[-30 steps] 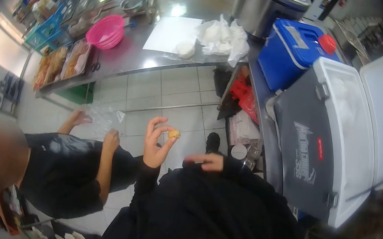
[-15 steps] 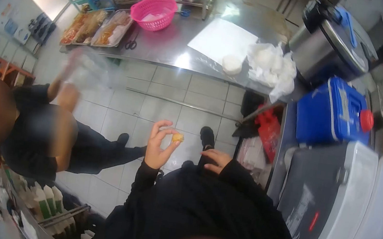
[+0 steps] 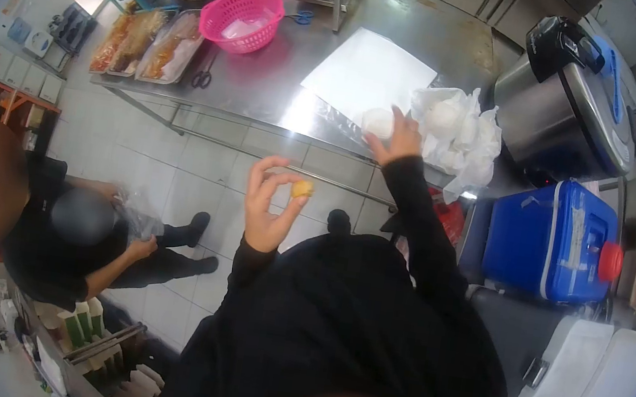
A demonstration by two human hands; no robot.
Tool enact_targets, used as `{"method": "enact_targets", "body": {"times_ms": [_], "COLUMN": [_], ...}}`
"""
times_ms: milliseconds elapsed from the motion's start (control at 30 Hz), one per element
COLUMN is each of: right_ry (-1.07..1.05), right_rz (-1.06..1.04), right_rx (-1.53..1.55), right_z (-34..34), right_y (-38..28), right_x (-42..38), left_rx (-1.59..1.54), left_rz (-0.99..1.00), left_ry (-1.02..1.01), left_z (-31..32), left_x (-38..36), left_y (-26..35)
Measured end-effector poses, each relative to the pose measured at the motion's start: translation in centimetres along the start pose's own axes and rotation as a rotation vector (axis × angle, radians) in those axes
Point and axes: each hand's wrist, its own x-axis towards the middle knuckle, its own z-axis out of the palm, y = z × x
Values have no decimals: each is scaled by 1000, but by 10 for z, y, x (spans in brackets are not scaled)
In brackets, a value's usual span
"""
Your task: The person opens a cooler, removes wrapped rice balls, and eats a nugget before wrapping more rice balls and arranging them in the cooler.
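My left hand [image 3: 272, 207] is raised over the floor, pinching a small yellowish-brown piece of food [image 3: 302, 189] between thumb and fingertips. Its exact kind does not show. My right hand [image 3: 401, 139] reaches to the near edge of the steel table, with thumb and fingers around the right side of a white round piece [image 3: 378, 122]. That piece rests by the near corner of a white sheet [image 3: 368, 71]. Just right of the hand, white crumpled wrapping [image 3: 476, 143] surrounds a container of pale round things [image 3: 445, 117].
On the steel table [image 3: 266, 102] are a pink basket [image 3: 241, 19], scissors [image 3: 202, 77] and trays of food [image 3: 168, 47]. A steel urn [image 3: 562, 111] and blue cooler [image 3: 532, 237] stand right. A co-worker [image 3: 71, 221] stands left, holding a clear plastic bag [image 3: 138, 215].
My right hand has moved from beside my body up to the white round piece. My left hand still holds the food piece. The co-worker's plastic bag has come down nearer their body.
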Motion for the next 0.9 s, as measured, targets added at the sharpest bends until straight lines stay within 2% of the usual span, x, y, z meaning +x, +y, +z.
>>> {"method": "enact_targets", "body": {"times_ms": [33,133,233,267,300,333,367,467,567,600,667,733,800,900], "right_ry": [-20,-335,-235,-280,-371,-619,-869,-906,-1204,-1257,-1052,-857,-889,-860], "right_rz": [76,251,244,348,586,659,717,636,324,219,21,-255,-500,-608], "right_rx": [-212,-331,-158,228,1120,1645,2170,2311,2255,2358,2438,2436,2424,2311], "right_z": [17,62,77,79,72,54,4,-36,-87,-103,-140,-160,-166,-170], "right_y": [-3,4,27,42,36,37,8,-44,-100,-119,-167,-191,-195,-197], "right_x": [10,24,37,45,59,60,62,66,63,56,31,19,17,16], "left_rx": [7,36,50,38,25,20,13,24,54,63,-180,-59,114,178], "left_rz": [-28,-97,-151,-186,-213,-225,-234,-226,-200,-204,-211,-170,-115,-94], "left_ry": [4,21,38,55,78,93,102,113,156,158,142,140,141,167], "left_z": [3,8,4,1,1,0,-1,0,0,-1,-6,-6,-9,-10], "left_x": [0,-5,-12,-16,-16,-18,-19,-14,-3,-4,-17,-27,-37,-46], "left_y": [-5,-10,-11,-13,-17,-20,-23,-20,-12,-11,-32,-48,-61,-65]}}
